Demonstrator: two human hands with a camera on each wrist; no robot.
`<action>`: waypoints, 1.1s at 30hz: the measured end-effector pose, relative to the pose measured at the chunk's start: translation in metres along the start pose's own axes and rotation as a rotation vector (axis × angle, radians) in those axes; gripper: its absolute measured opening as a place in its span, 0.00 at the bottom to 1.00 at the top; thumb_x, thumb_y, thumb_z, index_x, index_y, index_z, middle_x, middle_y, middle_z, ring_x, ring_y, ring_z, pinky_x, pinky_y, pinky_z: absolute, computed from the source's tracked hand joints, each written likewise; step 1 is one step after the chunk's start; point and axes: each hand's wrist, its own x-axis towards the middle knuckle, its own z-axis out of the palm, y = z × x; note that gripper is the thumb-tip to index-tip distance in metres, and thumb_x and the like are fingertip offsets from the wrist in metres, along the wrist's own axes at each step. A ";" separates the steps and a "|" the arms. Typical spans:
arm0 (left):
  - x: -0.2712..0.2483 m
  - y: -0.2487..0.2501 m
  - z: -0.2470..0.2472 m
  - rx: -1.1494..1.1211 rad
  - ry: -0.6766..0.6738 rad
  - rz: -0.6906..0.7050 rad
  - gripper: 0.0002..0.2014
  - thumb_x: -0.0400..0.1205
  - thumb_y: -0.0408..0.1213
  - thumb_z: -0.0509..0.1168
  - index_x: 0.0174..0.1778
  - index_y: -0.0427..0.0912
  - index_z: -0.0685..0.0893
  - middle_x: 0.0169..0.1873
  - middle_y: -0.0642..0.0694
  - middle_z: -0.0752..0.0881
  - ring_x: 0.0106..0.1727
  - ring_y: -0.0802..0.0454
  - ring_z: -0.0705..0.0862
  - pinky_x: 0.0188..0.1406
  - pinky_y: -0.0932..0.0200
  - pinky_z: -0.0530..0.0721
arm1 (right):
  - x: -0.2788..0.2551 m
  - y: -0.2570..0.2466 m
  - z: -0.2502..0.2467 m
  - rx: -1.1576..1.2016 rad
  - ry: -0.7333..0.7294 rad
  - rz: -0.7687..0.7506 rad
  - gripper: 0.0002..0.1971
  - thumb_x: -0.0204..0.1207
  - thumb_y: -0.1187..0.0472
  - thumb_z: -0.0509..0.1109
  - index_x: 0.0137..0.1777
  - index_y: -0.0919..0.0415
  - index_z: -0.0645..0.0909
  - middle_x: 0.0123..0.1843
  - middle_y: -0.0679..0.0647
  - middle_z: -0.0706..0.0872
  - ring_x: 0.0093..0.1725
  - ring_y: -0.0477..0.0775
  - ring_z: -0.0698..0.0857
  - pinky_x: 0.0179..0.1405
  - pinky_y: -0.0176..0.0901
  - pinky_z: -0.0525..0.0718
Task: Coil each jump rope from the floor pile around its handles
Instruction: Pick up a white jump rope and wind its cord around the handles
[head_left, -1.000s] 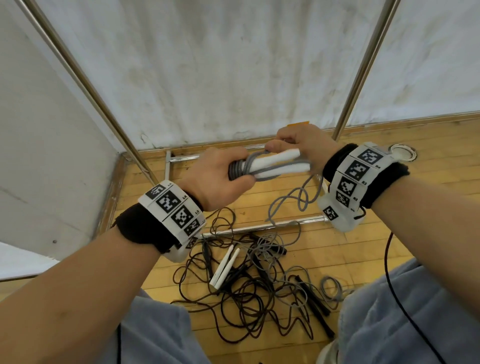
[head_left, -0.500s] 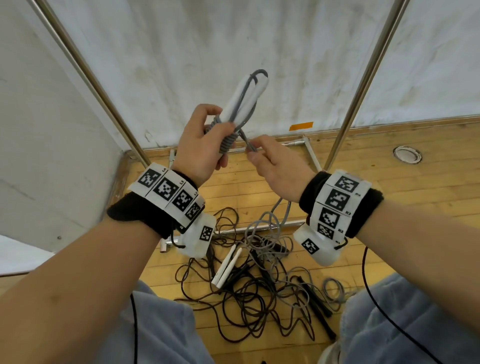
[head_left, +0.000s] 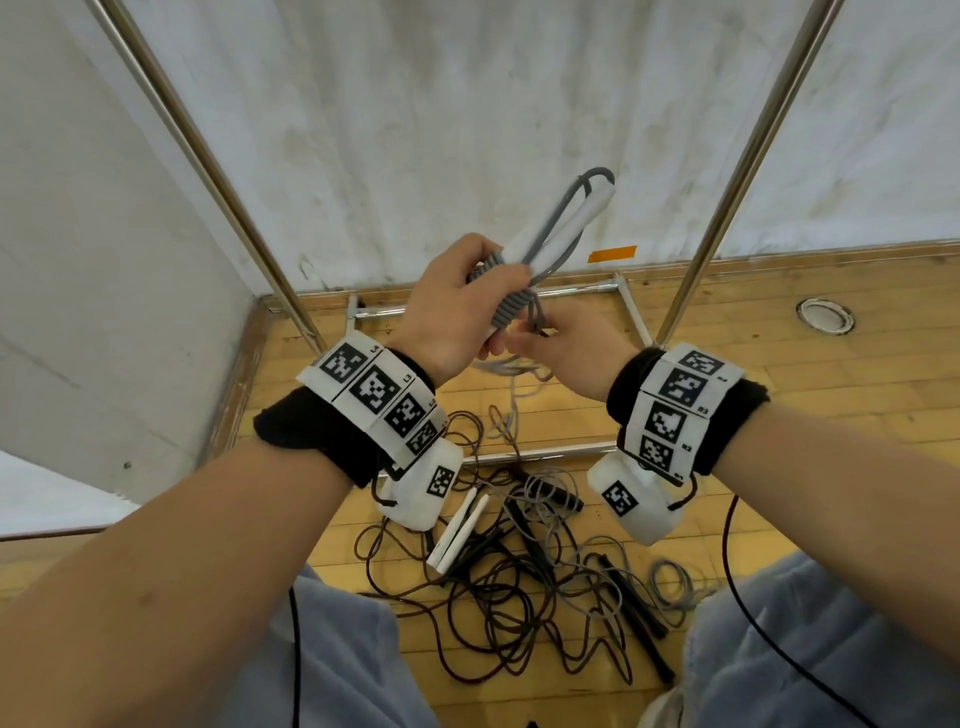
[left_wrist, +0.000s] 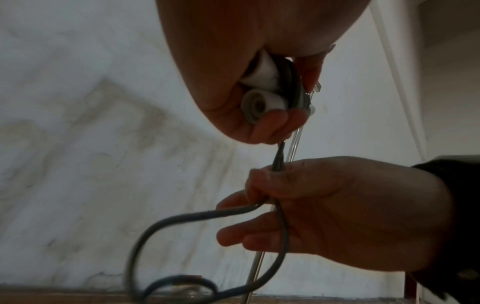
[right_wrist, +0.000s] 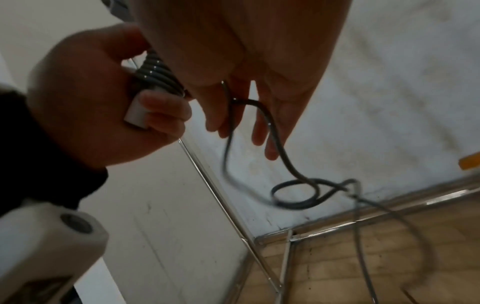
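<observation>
Since the previous frame, we note our right hand (head_left: 563, 347) has lowered slightly, pinching the grey rope (left_wrist: 279, 218). Our left hand (head_left: 457, 306) grasps the white handles (head_left: 556, 228), several turns wound.

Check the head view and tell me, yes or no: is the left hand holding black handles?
No, the left hand grips a pair of white handles wrapped with grey rope.

Handles (head_left: 566, 228) smooth white plastic; grey rope (head_left: 511, 312) glossy, rubbery; floor (head_left: 831, 395) varnished wood planks; frame poles (head_left: 748, 156) polished metal.
</observation>
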 end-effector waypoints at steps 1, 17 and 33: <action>0.001 0.000 -0.001 -0.015 0.005 0.001 0.08 0.79 0.39 0.64 0.40 0.40 0.73 0.30 0.35 0.82 0.17 0.46 0.75 0.16 0.60 0.70 | 0.000 -0.001 -0.001 0.043 -0.011 0.001 0.10 0.81 0.57 0.64 0.44 0.60 0.85 0.46 0.58 0.88 0.48 0.58 0.84 0.54 0.52 0.80; 0.020 -0.015 -0.039 0.442 0.258 0.118 0.09 0.81 0.46 0.64 0.53 0.52 0.71 0.34 0.50 0.80 0.33 0.44 0.83 0.33 0.49 0.83 | -0.001 -0.009 -0.015 0.279 0.007 -0.044 0.20 0.85 0.51 0.56 0.33 0.55 0.78 0.21 0.45 0.67 0.19 0.46 0.64 0.23 0.39 0.66; 0.025 -0.047 -0.036 1.001 0.015 0.013 0.13 0.83 0.48 0.63 0.52 0.52 0.63 0.33 0.53 0.76 0.30 0.54 0.78 0.22 0.59 0.68 | -0.012 -0.014 -0.042 -0.473 -0.091 -0.167 0.16 0.83 0.52 0.59 0.42 0.62 0.82 0.28 0.49 0.75 0.27 0.47 0.72 0.26 0.38 0.64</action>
